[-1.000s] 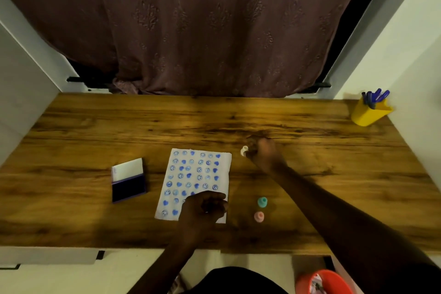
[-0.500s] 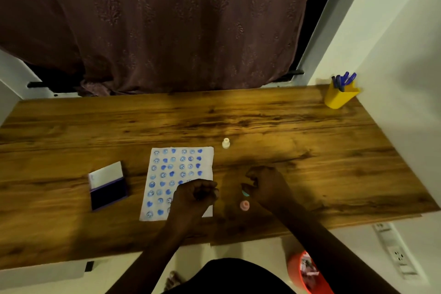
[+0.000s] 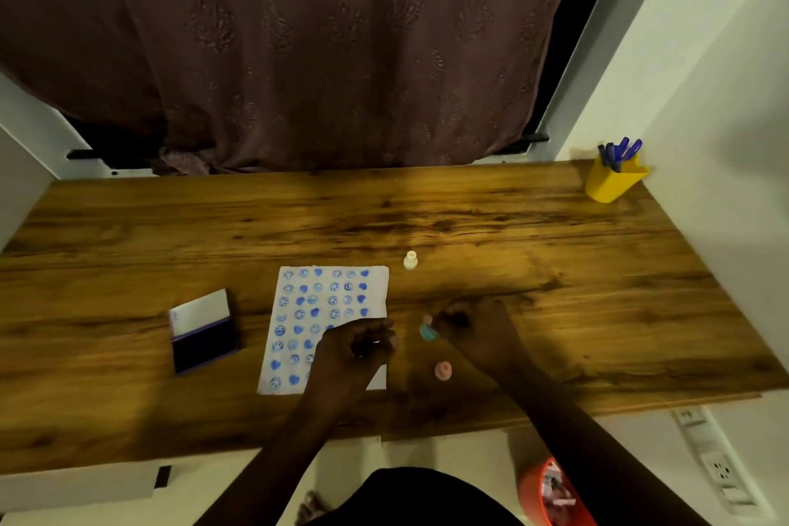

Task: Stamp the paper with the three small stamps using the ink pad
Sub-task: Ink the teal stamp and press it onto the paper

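The right hand [image 3: 474, 329] pinches the small teal plastic stamp [image 3: 428, 331], tilted, just right of the white stamped paper sheet [image 3: 333, 312]. The left hand [image 3: 356, 348] rests on the sheet's lower right — fingers curled, nothing visibly held. The pink stamp [image 3: 443, 370] stands nearby, the cream stamp [image 3: 410, 260] beyond, the open blue ink pad [image 3: 203, 333] left.

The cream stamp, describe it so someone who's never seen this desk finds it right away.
On the wooden desk, find the stamped paper near the front edge. Just past its far right corner the cream stamp stands alone, upright. It is pale, unlike the teal stamp and pink stamp nearer the person.
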`<state>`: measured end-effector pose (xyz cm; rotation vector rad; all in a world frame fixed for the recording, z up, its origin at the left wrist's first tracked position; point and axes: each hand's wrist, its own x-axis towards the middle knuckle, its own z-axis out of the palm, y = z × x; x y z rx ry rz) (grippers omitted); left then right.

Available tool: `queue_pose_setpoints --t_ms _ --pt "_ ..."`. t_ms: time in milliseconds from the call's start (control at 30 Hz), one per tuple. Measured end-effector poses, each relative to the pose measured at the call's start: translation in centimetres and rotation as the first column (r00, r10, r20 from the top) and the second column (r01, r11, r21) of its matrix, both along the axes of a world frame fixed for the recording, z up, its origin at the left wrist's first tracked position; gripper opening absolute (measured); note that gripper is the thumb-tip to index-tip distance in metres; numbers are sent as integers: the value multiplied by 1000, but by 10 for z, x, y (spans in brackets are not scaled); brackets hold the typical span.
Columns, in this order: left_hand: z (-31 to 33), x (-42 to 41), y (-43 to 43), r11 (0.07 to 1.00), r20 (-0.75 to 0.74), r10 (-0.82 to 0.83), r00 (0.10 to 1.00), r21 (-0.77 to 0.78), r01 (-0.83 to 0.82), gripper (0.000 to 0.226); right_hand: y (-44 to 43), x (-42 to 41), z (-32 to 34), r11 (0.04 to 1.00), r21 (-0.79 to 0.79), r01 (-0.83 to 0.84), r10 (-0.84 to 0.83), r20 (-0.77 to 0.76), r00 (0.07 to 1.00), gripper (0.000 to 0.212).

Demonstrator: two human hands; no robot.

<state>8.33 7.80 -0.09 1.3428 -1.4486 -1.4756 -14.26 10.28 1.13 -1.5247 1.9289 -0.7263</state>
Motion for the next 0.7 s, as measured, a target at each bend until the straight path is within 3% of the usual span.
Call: queue_pose_setpoints --t_ms 133,200,333,533,700 --pt "5 0 0 1000 -65 -9 998 12 9 31 -2 22 22 991 84 104 -128 376 918 29" --pt "9 3 0 1000 -152 -4 988 30 8 33 -2 33 31 988 132 86 -140 492 859 24" --pt "13 12 2 999 -216 37 976 35 -30 38 -3 52 38 984 175 40 -132 549 825 24" --pt "24 38 7 998 -307 66 949 26 -61 28 -3 68 42 992 117 -49 -35 624 781 16" --pt "12 67 4 978 -270 203 941 109 -180 32 -15 85 41 994 87 -73 3 626 780 21"
